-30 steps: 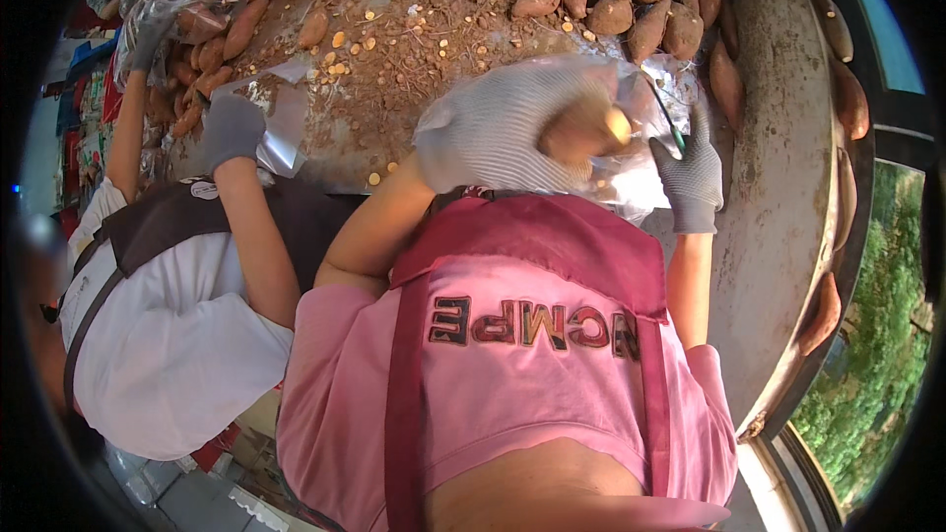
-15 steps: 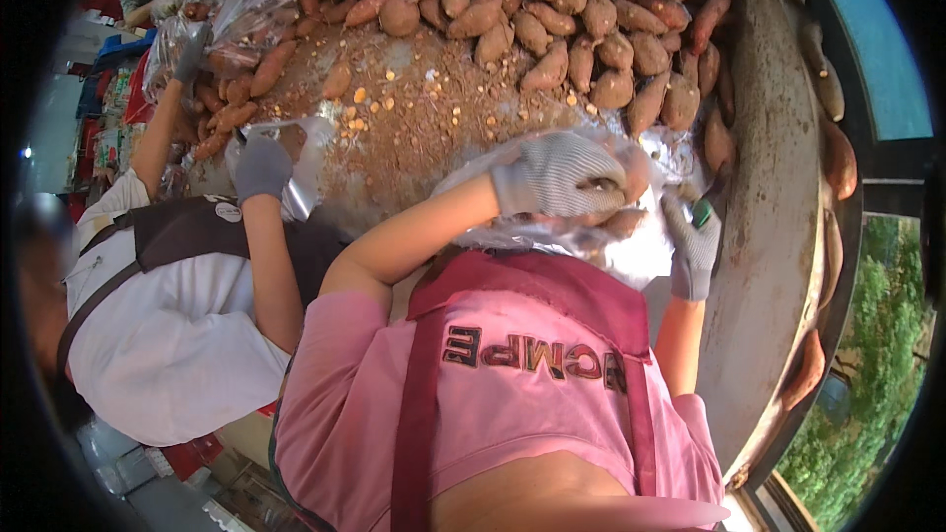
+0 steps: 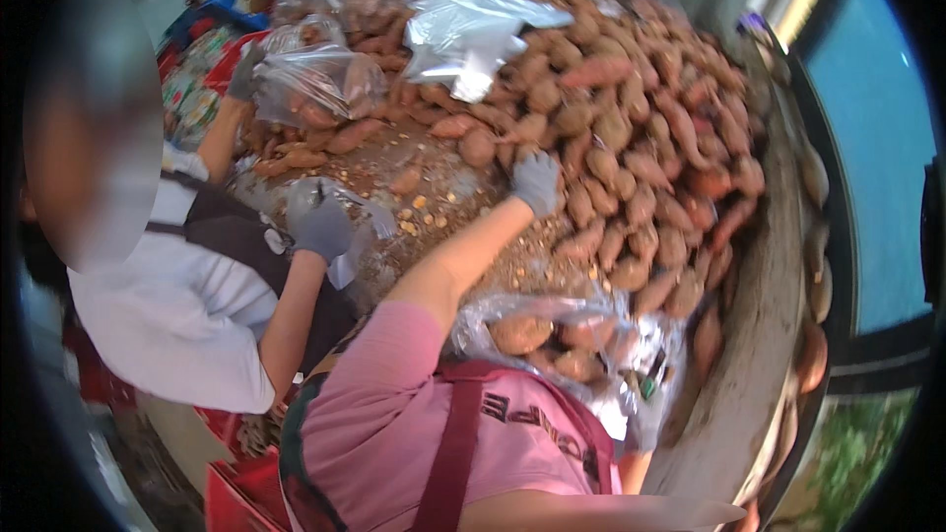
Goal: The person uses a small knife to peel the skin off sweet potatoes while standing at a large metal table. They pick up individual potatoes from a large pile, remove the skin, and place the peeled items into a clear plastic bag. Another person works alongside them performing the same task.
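My left hand (image 3: 536,183), in a grey knit glove, reaches to the near edge of a large heap of sweet potatoes (image 3: 611,128). Its fingers look slightly apart against the heap, with no sweet potato visibly lifted. Close to my body lies a clear plastic bag (image 3: 473,320) with several sweet potatoes (image 3: 522,334) in it. At the bag's right side my gloved right hand (image 3: 645,419) is closed round a small tool with a green handle (image 3: 647,388). Glare and plastic partly cover that hand, and the tool's working end cannot be made out.
Silvery plastic bags (image 3: 463,30) lie atop the heap. On my left a co-worker in a white shirt (image 3: 197,310) works with gloved hands beside another filled bag (image 3: 320,79). A raised ledge (image 3: 734,374) runs along the right. Root scraps litter the dirty work surface (image 3: 443,172).
My left hand has left the bag and reached forward to the heap. The sweet potatoes in the bag now show. The view has turned and shifted; my right hand stays by the bag.
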Motion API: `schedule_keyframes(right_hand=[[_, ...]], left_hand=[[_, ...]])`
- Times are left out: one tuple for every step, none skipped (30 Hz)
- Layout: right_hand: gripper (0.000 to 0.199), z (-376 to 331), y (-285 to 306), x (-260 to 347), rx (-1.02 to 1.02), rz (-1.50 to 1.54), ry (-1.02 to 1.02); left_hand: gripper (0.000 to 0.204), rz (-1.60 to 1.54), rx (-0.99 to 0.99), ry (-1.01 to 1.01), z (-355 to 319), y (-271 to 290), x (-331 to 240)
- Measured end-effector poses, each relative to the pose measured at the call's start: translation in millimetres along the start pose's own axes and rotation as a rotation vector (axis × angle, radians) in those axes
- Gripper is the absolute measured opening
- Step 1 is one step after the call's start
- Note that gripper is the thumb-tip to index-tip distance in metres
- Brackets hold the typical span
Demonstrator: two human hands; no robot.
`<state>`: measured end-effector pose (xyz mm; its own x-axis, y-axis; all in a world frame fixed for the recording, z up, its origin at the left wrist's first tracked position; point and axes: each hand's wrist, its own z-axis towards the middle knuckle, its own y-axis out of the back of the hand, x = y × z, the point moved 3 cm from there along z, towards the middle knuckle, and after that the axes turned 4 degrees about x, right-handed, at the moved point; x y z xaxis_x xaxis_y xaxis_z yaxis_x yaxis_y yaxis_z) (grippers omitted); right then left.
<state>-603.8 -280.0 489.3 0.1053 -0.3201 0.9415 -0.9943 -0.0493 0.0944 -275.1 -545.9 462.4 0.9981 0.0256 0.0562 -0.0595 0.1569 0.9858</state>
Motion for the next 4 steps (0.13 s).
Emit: schedule_keyframes(right_hand=[[0.029, 3.8, 4.5, -6.8, -0.043, -0.005, 0.018], [0.03, 5.9, 9.7, -14.1, -0.087, -0.002, 0.036], [0.03, -2.5, 18.3, -28.8, -0.169, 0.031, 0.058], [0.03, 10.4, 16.9, -23.5, -0.084, -0.012, 0.063]], left_hand=[[0.039, -0.006, -0.023, 0.039, -7.4, 11.3, -3.7], [0.04, -0.055, -0.055, 0.025, -11.3, 15.1, -3.3], [0.041, -0.106, -0.099, -0.077, -0.6, 17.1, -28.1], [0.041, -0.095, -0.104, 0.038, -10.4, 20.4, 12.3]])
